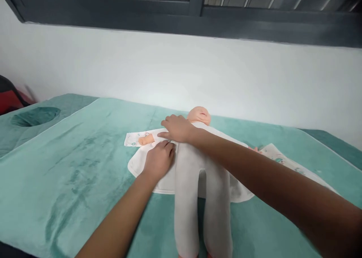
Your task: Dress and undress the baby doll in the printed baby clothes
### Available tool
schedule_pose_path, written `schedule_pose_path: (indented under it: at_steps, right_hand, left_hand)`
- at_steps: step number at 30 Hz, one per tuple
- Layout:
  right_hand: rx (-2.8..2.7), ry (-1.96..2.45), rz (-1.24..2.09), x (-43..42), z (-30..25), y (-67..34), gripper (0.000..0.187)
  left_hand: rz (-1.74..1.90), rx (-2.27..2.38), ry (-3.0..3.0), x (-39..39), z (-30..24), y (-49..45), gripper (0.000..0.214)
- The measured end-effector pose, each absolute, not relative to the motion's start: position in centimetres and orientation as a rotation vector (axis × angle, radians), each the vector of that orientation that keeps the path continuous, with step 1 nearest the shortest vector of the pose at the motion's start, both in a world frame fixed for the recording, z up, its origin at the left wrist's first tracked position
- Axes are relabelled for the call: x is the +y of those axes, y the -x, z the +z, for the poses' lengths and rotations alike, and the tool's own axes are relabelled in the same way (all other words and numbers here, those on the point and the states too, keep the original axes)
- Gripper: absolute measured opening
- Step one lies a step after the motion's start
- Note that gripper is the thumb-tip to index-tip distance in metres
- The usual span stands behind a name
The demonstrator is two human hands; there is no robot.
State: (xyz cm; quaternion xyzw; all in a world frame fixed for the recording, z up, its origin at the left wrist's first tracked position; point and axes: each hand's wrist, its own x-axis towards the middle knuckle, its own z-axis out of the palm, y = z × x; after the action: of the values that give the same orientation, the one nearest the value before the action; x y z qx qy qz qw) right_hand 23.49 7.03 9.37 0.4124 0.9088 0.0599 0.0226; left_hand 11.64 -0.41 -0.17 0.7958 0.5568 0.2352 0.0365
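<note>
A baby doll [199,116] lies on its back on a teal towel [85,167], its head toward the wall and its white-clad legs [198,205] toward me. Under it is an open white garment [141,167] with printed sleeves [132,138]. My left hand [158,161] rests on the garment's left flap beside the doll's body, fingers curled and pressing the cloth. My right hand [177,129] reaches across the doll's chest and lies flat on the cloth by the doll's bare left-side arm [146,139], fingers spread. The other printed sleeve [278,158] shows past my right forearm.
The towel covers a padded table that meets a white wall [181,73] under a dark window frame [198,20]. A round face hole [35,116] sinks into the table at far left. A red and black object [9,98] sits at the left edge.
</note>
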Motion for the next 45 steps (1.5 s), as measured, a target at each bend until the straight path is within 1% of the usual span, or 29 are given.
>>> schedule_pose_path:
  at_steps: [4, 7, 10, 11, 13, 15, 17, 19, 21, 23, 25, 28, 30, 33, 36, 41, 45]
  right_hand:
    - [2.661, -1.185, -0.182, 8.4, 8.5, -22.3, 0.033]
    - [2.750, -1.283, -0.246, 8.2, 8.9, -23.6, 0.027]
    - [2.944, -1.486, -0.358, 7.5, 9.3, -25.3, 0.032]
    - [2.998, -1.531, -0.419, 7.3, 9.4, -25.8, 0.034]
    - [3.073, -1.533, -0.517, 6.8, 9.5, -26.5, 0.038]
    - [3.086, -1.476, -0.573, 6.4, 9.6, -26.9, 0.039]
    - [3.055, -1.452, -0.618, 6.2, 9.6, -27.0, 0.040]
    - [3.009, -1.464, -0.655, 6.2, 9.7, -27.1, 0.041]
    - [2.966, -1.490, -0.635, 6.2, 9.8, -27.2, 0.040]
    - [2.919, -1.540, -0.549, 6.3, 9.8, -27.4, 0.041]
    - [2.876, -1.594, -0.445, 6.4, 9.8, -27.6, 0.042]
    - [2.824, -1.589, -0.331, 6.6, 9.6, -27.6, 0.039]
    - [2.798, -1.564, -0.244, 6.6, 9.4, -27.4, 0.036]
    - [2.767, -1.594, -0.105, 6.6, 8.9, -27.0, 0.036]
    - [2.743, -1.646, -0.059, 6.6, 8.6, -26.7, 0.037]
    - [2.717, -1.726, -0.087, 6.8, 8.7, -27.0, 0.036]
    - [2.683, -1.826, 0.009, 6.7, 8.5, -27.1, 0.039]
  left_hand:
    - [0.857, 1.567, -2.588, -0.6, -0.7, -11.0, 0.027]
    - [0.908, 1.548, -2.618, -0.2, -0.3, -10.4, 0.031]
    - [0.795, 1.756, -2.552, 1.2, 0.2, -10.3, 0.026]
    - [0.766, 1.828, -2.513, 1.8, 0.3, -10.4, 0.027]
    - [0.759, 1.940, -2.387, 3.2, 0.4, -10.2, 0.033]
    - [0.801, 1.985, -2.154, 4.3, 0.4, -9.5, 0.029]
    - [0.931, 1.921, -1.861, 5.1, 0.5, -8.5, 0.022]
    - [1.092, 1.760, -1.648, 5.3, 0.6, -7.5, 0.020]
    - [1.214, 1.592, -1.531, 5.1, 0.9, -6.7, 0.019]
    - [1.275, 1.471, -1.380, 4.9, 1.2, -6.4, 0.024]
    - [1.343, 1.388, -1.175, 4.6, 1.4, -6.4, 0.031]
    - [1.441, 1.330, -1.011, 4.3, 1.6, -6.8, 0.035]
    - [1.488, 1.372, -1.055, 4.1, 1.5, -7.0, 0.030]
    - [1.477, 1.550, -1.367, 3.7, 1.1, -7.5, 0.019]
    - [1.445, 1.663, -1.666, 3.1, 0.9, -8.0, 0.018]
    - [1.555, 1.594, -1.522, 2.2, 1.0, -8.5, 0.016]
    - [1.563, 1.571, -1.517, 1.8, 1.3, -9.3, 0.012]
